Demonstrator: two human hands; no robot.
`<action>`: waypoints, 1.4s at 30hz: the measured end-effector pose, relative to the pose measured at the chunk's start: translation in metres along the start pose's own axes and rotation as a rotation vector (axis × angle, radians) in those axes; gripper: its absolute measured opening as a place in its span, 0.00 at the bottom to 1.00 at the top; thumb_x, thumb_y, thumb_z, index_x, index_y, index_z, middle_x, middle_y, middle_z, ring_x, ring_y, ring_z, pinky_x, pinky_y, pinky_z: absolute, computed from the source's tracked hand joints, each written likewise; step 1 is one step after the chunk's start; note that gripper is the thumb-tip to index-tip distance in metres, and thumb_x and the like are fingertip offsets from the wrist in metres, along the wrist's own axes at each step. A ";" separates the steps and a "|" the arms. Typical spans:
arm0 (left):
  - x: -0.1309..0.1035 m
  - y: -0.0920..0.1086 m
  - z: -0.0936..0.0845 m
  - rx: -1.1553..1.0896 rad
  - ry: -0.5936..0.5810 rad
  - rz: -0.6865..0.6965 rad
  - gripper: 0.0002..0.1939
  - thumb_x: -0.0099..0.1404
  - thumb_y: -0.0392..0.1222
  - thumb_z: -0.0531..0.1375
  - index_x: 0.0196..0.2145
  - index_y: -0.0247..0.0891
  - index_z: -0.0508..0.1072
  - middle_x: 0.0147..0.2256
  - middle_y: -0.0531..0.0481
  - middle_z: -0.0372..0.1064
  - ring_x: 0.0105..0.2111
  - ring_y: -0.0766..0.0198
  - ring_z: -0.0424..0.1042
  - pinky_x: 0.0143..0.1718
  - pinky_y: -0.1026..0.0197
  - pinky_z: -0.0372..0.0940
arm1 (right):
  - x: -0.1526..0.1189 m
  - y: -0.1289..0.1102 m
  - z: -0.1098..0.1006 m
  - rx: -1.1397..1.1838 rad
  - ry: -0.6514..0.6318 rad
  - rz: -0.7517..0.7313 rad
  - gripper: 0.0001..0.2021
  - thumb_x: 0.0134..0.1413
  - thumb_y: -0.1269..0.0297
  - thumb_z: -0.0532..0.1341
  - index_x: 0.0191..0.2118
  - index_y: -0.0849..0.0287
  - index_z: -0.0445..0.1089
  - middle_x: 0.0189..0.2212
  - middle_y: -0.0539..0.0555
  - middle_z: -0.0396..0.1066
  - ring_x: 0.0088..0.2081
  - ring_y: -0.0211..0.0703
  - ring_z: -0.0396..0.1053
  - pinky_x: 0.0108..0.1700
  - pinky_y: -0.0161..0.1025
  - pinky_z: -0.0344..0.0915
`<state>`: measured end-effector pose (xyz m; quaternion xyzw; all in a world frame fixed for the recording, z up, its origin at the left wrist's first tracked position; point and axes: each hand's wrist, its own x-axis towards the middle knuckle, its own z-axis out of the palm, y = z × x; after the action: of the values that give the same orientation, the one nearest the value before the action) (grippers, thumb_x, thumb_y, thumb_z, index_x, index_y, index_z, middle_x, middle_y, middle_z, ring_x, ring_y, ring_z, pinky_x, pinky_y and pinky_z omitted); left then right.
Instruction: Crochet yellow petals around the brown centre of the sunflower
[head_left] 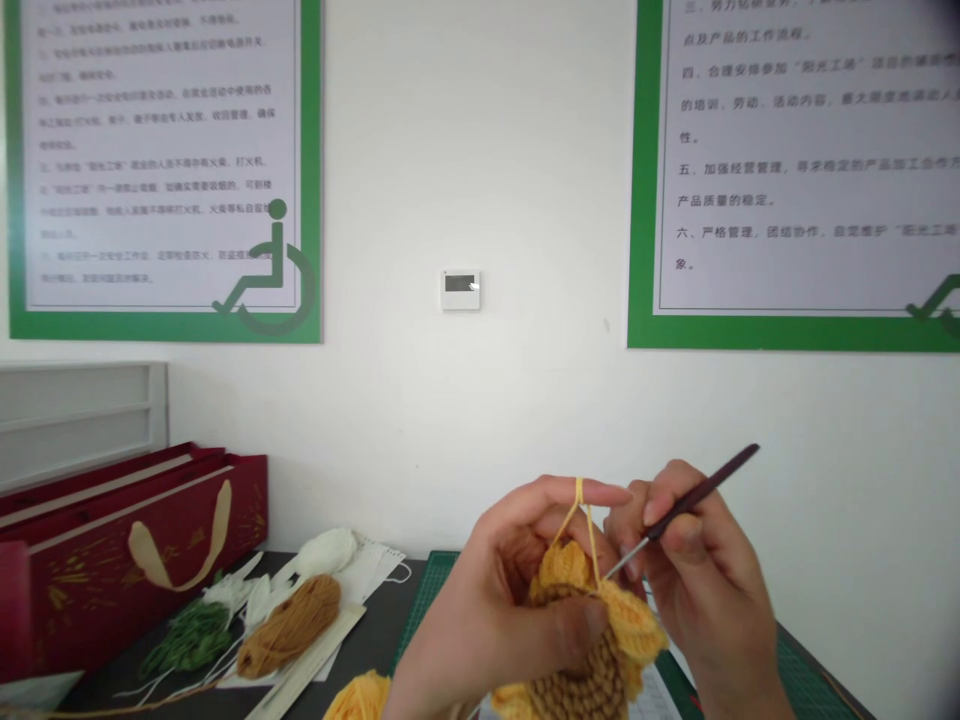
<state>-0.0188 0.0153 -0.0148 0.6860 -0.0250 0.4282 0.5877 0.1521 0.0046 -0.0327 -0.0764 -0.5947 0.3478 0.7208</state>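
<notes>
My left hand (502,600) pinches a crocheted flower (574,670) with a brown centre and yellow petals, thumb pressed on its face. A strand of yellow yarn (579,505) loops over the raised left index finger and runs down to the petals. In my right hand (709,590) is a crochet hook (705,490) with a dark handle, held like a pen. Its metal shaft points down left into the stitches at the top of the flower; the hook's very tip is hidden there.
A ball of yellow yarn (358,697) lies left of my hands. Further left are brown yarn (292,625), green yarn (187,638), white yarn (328,550) and dark red gift bags (150,560). A green cutting mat (427,590) lies beneath; a wall rises behind.
</notes>
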 end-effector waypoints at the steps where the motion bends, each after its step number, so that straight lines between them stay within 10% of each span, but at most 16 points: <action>1: 0.000 0.000 0.000 0.013 -0.014 0.002 0.25 0.64 0.33 0.67 0.58 0.46 0.75 0.39 0.45 0.71 0.38 0.56 0.73 0.37 0.57 0.64 | -0.001 -0.001 0.002 0.024 0.016 0.049 0.10 0.66 0.52 0.62 0.37 0.52 0.68 0.24 0.47 0.69 0.23 0.34 0.67 0.22 0.30 0.62; 9: 0.000 0.006 -0.001 0.123 -0.009 0.051 0.22 0.63 0.26 0.61 0.51 0.45 0.80 0.39 0.46 0.72 0.36 0.58 0.73 0.37 0.58 0.66 | 0.003 0.000 0.016 0.116 0.160 0.291 0.17 0.64 0.51 0.63 0.30 0.55 0.63 0.19 0.42 0.61 0.11 0.26 0.51 0.14 0.27 0.42; 16: 0.003 0.007 0.002 0.590 0.226 0.134 0.21 0.58 0.24 0.61 0.46 0.39 0.82 0.39 0.45 0.76 0.39 0.56 0.74 0.42 0.55 0.68 | 0.006 0.007 0.021 0.131 0.237 0.335 0.19 0.59 0.52 0.68 0.27 0.56 0.62 0.20 0.45 0.59 0.22 0.31 0.56 0.22 0.27 0.57; 26: 0.007 -0.004 -0.001 0.308 0.286 0.086 0.34 0.63 0.28 0.65 0.63 0.46 0.65 0.39 0.51 0.70 0.31 0.68 0.67 0.32 0.64 0.63 | 0.006 0.010 0.006 -0.321 -0.052 -0.136 0.02 0.66 0.63 0.63 0.39 0.50 0.73 0.38 0.51 0.73 0.43 0.41 0.70 0.46 0.37 0.70; 42: 0.004 -0.004 0.002 0.253 0.205 0.107 0.38 0.63 0.22 0.62 0.64 0.53 0.62 0.49 0.49 0.66 0.45 0.62 0.69 0.45 0.62 0.66 | 0.000 0.016 0.020 -0.300 0.141 -0.232 0.04 0.71 0.62 0.57 0.43 0.48 0.69 0.37 0.52 0.73 0.43 0.44 0.72 0.43 0.42 0.70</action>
<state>-0.0132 0.0164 -0.0155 0.7048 0.0526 0.5266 0.4724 0.1272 0.0105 -0.0356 -0.1383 -0.5927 0.1637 0.7764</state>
